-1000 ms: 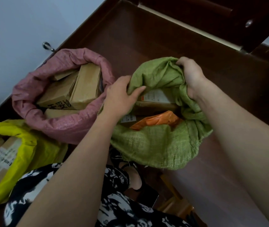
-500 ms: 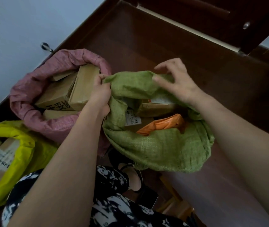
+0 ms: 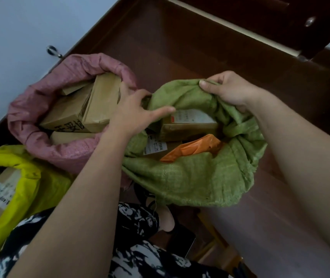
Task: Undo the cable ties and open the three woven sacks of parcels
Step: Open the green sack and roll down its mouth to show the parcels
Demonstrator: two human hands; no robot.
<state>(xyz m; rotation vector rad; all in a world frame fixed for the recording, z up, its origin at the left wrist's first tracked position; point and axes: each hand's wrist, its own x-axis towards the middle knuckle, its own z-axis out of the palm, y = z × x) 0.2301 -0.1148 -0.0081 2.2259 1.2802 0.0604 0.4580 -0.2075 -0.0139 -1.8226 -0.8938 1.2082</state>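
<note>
The green sack (image 3: 190, 177) stands mid-floor beside the pink sack (image 3: 63, 155). Both hands grip its rim: left hand (image 3: 134, 113) at the near-left edge, right hand (image 3: 228, 91) bunching the far edge. The soft, floppy weave likely handles best taken by the rim.

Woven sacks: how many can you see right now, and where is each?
3. The green sack sits centre, its rim held by both hands. The pink sack lies to its left, mouth open. The yellow sack is at the lower left edge, partly cut off.
</note>
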